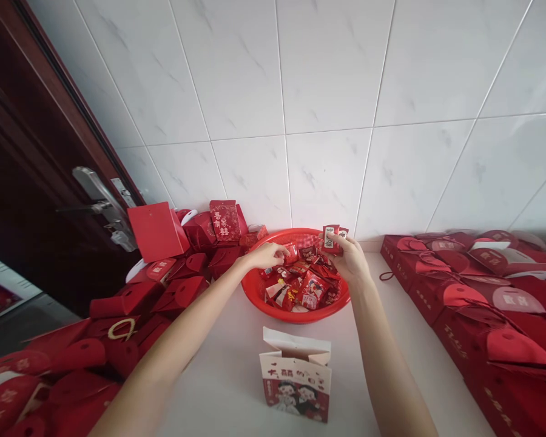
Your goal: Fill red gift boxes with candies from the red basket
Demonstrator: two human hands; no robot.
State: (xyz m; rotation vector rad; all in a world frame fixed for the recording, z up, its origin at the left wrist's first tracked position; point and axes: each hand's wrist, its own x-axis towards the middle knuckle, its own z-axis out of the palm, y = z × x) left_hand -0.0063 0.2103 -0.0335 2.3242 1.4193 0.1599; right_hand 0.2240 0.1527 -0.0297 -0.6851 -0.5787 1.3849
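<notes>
A red plastic basket (273, 312) holds a heap of wrapped sweets (313, 288), mostly in red wrappers. Over its left side reaches my left hand (268, 256), its fingers closed on the end of a red candy packet (292, 252). At the basket's right rim, my right hand (351, 258) pinches red packets (331, 238) with white labels and dark characters, held upright. Closer to me stands an open paper gift box (295, 388), printed with a cartoon couple. Its top flaps are up, and its inside is mostly hidden.
Red gift boxes (182, 291) are piled along the left, some tipped. More red boxes (495, 291) stand in rows on the right. Behind the white table (218, 376) rises a tiled wall (327, 73). A dark door with a metal handle (104, 200) is at left.
</notes>
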